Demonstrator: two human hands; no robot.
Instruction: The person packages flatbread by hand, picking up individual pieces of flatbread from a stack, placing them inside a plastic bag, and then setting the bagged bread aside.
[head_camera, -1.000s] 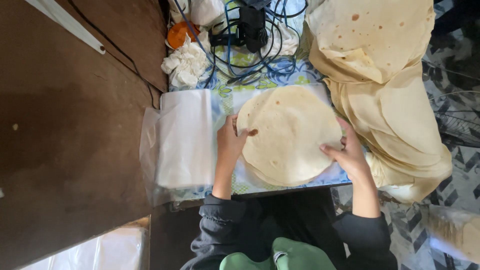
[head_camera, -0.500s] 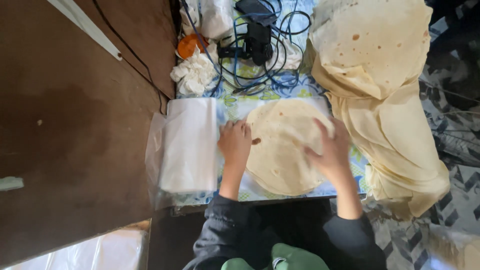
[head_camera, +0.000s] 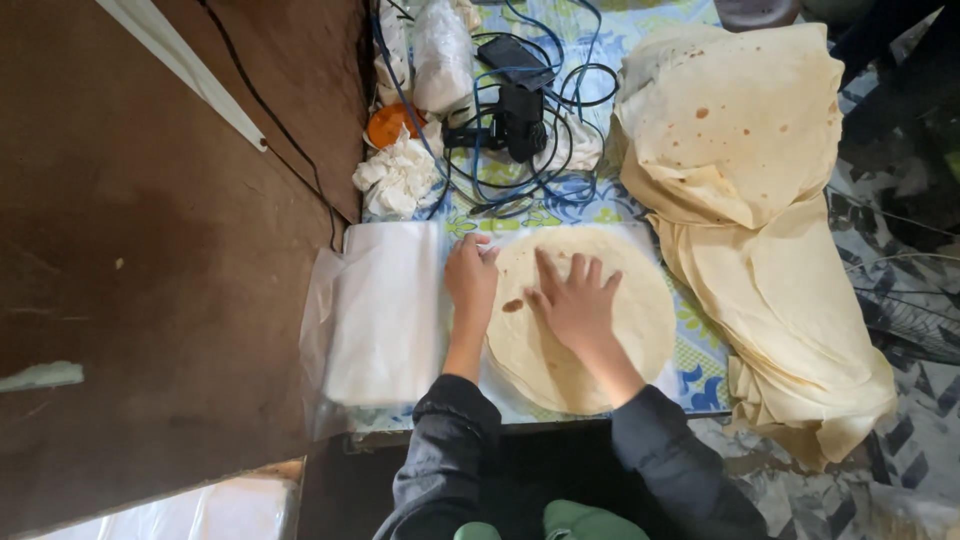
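A single head-worn view is provided, directed almost straight down from above the person's lap at close working range. The left hand (head_camera: 470, 282) and right hand (head_camera: 577, 308) are framed near centre, on a round flatbread (head_camera: 640, 300). No second view is supplied, so no overlap is recorded.

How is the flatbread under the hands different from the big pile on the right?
The flatbread lies single, flat and round under both hands; the pile is many sheets, folded and draped. The flatbread sits on a white sheet; the pile rests on the patterned cloth. Both are pale with brown spots.
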